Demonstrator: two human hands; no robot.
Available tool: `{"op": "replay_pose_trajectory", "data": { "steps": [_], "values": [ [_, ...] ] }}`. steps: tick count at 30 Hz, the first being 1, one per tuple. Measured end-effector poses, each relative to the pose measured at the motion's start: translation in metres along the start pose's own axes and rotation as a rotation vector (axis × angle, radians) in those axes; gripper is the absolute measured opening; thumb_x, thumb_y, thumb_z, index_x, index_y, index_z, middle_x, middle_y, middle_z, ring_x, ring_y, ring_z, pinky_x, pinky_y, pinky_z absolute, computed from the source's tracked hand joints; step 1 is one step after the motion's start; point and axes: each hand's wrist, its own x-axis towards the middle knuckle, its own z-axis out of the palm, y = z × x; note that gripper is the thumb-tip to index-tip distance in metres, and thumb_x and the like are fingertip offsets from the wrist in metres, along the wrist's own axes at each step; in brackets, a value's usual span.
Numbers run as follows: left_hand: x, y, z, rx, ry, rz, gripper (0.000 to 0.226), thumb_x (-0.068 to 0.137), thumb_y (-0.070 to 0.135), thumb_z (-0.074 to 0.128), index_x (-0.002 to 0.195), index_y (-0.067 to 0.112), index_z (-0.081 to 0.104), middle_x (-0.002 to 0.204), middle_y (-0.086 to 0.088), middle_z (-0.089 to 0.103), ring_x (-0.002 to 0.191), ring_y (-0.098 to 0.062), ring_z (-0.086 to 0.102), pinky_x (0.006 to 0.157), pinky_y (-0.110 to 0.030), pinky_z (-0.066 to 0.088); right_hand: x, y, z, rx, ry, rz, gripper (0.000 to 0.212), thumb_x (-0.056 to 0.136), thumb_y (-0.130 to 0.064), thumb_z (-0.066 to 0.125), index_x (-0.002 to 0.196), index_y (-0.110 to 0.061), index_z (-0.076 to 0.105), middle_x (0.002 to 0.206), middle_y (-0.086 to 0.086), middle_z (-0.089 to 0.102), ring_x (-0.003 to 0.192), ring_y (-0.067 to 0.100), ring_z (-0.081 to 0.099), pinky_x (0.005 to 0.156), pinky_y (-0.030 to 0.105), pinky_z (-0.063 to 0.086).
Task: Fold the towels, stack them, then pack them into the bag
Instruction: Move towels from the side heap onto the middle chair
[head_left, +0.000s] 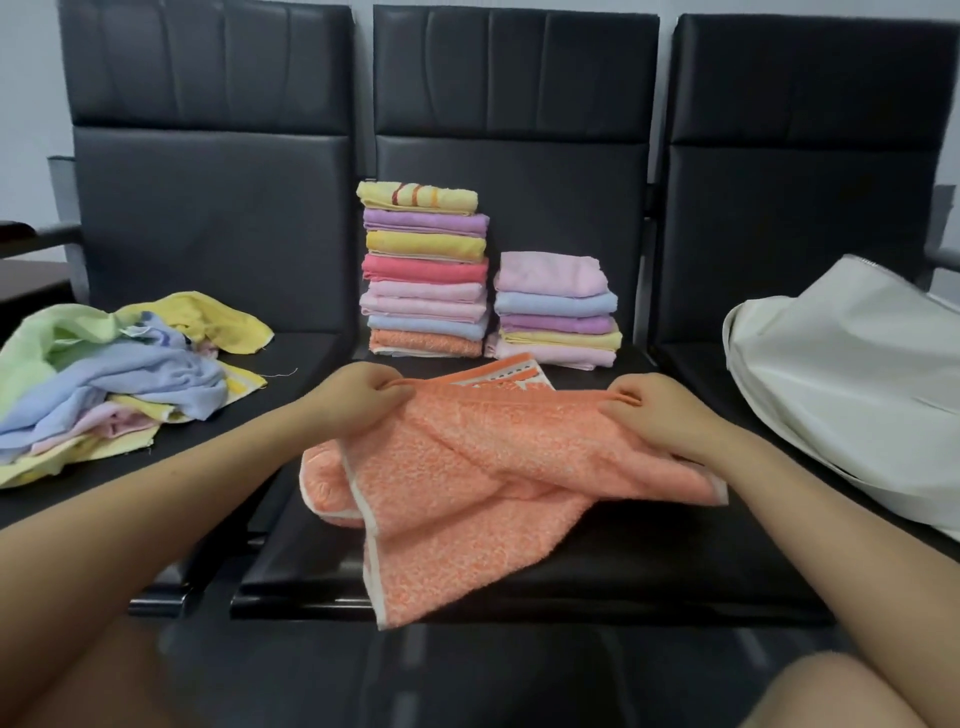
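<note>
Now your left hand (370, 396) and right hand (655, 415) pinch the soft, light orange terry towel (483, 478) by its top corners; it sags, so keep those corners taut.

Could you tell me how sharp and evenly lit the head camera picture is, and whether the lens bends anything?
Head view: soft, even light, only dull sheen on the black seats; the stacks and orange towel read sharp enough; the near edge by the knees is blurred; wide-angle bending tilts the outer seat backs, and the bag looks stretched.
</note>
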Motion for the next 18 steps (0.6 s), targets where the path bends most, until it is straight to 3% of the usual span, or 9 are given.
{"op": "replay_pose_trajectory", "data": {
  "steps": [3,5,7,9,11,14,18],
  "values": [
    [0.005,-0.019,-0.003,0.093,0.075,-0.022,0.032,0.097,0.032,0.052,0.089,0.006,0.068,0.084,-0.006,0.066,0.080,-0.020,0.060,0.072,-0.035,0.045,0.020,-0.005,0.010,0.089,0.123,0.057,0.030,0.090,-0.030,0.062,0.070,-0.006,0.064,0.072,0.004,0.062,0.071,0.024,0.056,0.067,0.039,0.045],
    [0.010,-0.033,-0.002,0.139,0.107,-0.049,0.032,0.097,0.030,0.053,0.085,0.004,0.067,0.078,-0.006,0.064,0.075,-0.021,0.058,0.064,-0.033,0.041,0.034,-0.015,0.015,0.164,0.171,0.071,0.032,0.090,-0.029,0.060,0.062,-0.013,0.060,0.065,-0.003,0.055,0.068,0.019,0.052,0.062,0.034,0.038],
    [0.015,-0.044,-0.002,0.166,0.127,-0.089,0.029,0.097,0.029,0.052,0.079,0.009,0.064,0.075,-0.001,0.062,0.073,-0.019,0.057,0.060,-0.032,0.038,0.051,-0.024,0.020,0.213,0.211,0.066,0.017,0.090,-0.028,0.061,0.077,-0.019,0.069,0.071,-0.011,0.056,0.077,0.016,0.056,0.066,0.032,0.043],
    [0.019,-0.055,-0.005,0.186,0.131,-0.139,0.026,0.097,0.029,0.050,0.077,0.018,0.061,0.076,0.002,0.061,0.073,-0.016,0.056,0.060,-0.030,0.036,0.071,-0.035,0.026,0.276,0.248,0.085,0.016,0.090,-0.027,0.061,0.092,-0.018,0.074,0.079,-0.012,0.060,0.085,0.017,0.059,0.075,0.036,0.049],
    [0.023,-0.065,-0.007,0.198,0.114,-0.172,0.029,0.098,0.032,0.049,0.076,0.018,0.062,0.077,0.002,0.062,0.072,-0.014,0.056,0.060,-0.029,0.038,0.094,-0.042,0.034,0.272,0.249,0.147,0.017,0.089,-0.028,0.061,0.091,-0.017,0.074,0.083,-0.004,0.064,0.084,0.019,0.060,0.075,0.036,0.049],
    [0.025,-0.079,-0.006,0.192,0.076,-0.190,0.032,0.097,0.036,0.051,0.080,0.015,0.067,0.082,-0.001,0.065,0.075,-0.015,0.059,0.066,-0.029,0.042,0.124,-0.049,0.054,0.167,0.200,0.271,0.016,0.088,-0.029,0.061,0.079,-0.017,0.068,0.076,-0.001,0.061,0.070,0.020,0.056,0.062,0.030,0.041],
    [0.035,-0.104,0.002,0.167,0.055,-0.149,0.038,0.095,0.034,0.054,0.066,0.013,0.065,0.080,-0.008,0.060,0.075,-0.022,0.060,0.068,-0.034,0.045,0.159,-0.039,0.090,0.052,0.101,0.204,0.020,0.087,-0.033,0.056,0.086,-0.018,0.070,0.100,0.011,0.066,0.099,0.030,0.058,0.075,0.029,0.039]
  ]
}}
